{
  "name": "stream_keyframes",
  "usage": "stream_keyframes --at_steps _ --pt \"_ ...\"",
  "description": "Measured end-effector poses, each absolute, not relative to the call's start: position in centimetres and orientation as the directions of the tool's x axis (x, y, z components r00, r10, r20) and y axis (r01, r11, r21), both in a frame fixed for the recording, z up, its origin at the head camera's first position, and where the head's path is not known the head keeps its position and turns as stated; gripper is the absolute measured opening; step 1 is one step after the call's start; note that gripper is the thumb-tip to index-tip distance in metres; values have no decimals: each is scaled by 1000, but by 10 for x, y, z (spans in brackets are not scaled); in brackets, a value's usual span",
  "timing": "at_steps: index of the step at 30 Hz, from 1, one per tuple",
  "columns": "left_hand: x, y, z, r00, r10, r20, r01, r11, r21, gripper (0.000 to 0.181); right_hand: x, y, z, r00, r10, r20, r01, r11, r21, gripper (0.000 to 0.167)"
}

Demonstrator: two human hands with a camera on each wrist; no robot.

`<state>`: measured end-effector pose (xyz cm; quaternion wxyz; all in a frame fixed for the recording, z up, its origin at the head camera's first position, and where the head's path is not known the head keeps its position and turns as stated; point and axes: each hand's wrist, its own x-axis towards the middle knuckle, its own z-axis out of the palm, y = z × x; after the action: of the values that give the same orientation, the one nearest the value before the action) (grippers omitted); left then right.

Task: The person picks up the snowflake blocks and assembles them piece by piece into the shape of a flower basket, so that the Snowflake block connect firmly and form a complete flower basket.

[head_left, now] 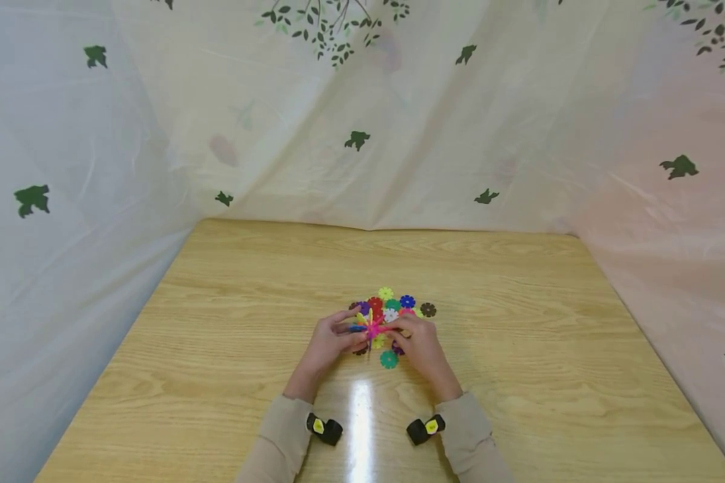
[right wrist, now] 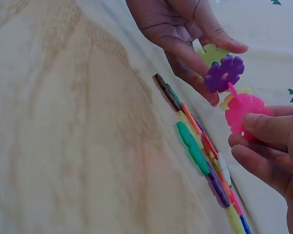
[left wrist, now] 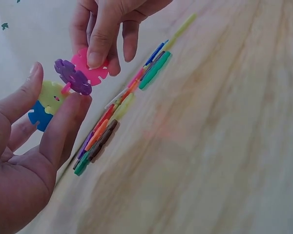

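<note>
Several notched plastic flower discs are joined into a small cluster [head_left: 372, 329], held between both hands above the table. My left hand [head_left: 326, 343] holds it from the left, with thumb and fingers around a yellow-green disc [left wrist: 51, 95] and a blue disc [left wrist: 39, 116]. A purple disc [right wrist: 224, 73] stands in the middle of the cluster, near the left fingertips. My right hand [head_left: 421, 343] pinches a pink disc [right wrist: 243, 111] on the cluster's right side between thumb and fingers. Part of the cluster is hidden by the fingers.
Loose flower discs in many colours lie flat beneath and beyond the hands, among them a green disc [head_left: 389, 359], a brown disc [head_left: 428, 309] and a blue disc [head_left: 407, 302]. They rest on a wooden table [head_left: 217, 302]. A pale printed curtain [head_left: 423, 168] surrounds its back and sides.
</note>
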<state>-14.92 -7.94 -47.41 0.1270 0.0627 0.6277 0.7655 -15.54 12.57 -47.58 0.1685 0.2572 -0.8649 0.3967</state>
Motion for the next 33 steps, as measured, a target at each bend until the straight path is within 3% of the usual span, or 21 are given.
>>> stream_keyframes --at_steps 7,14,21,26,30,33 --pt "-149 -76 -471 -956 248 -158 -193 -123 973 57 -154 125 -472 -805 -321 499 -587 553 -591 9" --pt "-151 -79 -472 -931 344 -123 -186 -159 970 65 -156 126 -476 -848 -268 458 -529 473 -704 8" --pt "-153 -83 -473 -915 379 -138 -174 -64 983 64 -158 129 -477 -843 -335 421 -528 369 -765 11" --pt "-153 -86 -474 -925 350 -146 -182 -72 981 59 -159 135 -475 -873 -340 349 -483 500 -719 12" --pt "-153 -87 -474 -934 329 -140 -177 -85 981 60 -159 145 -472 -930 -331 156 -342 633 -694 19" --pt "-153 -88 -474 -935 327 -140 -177 -87 980 61 -159 152 -471 -935 -354 20 -275 690 -670 24"
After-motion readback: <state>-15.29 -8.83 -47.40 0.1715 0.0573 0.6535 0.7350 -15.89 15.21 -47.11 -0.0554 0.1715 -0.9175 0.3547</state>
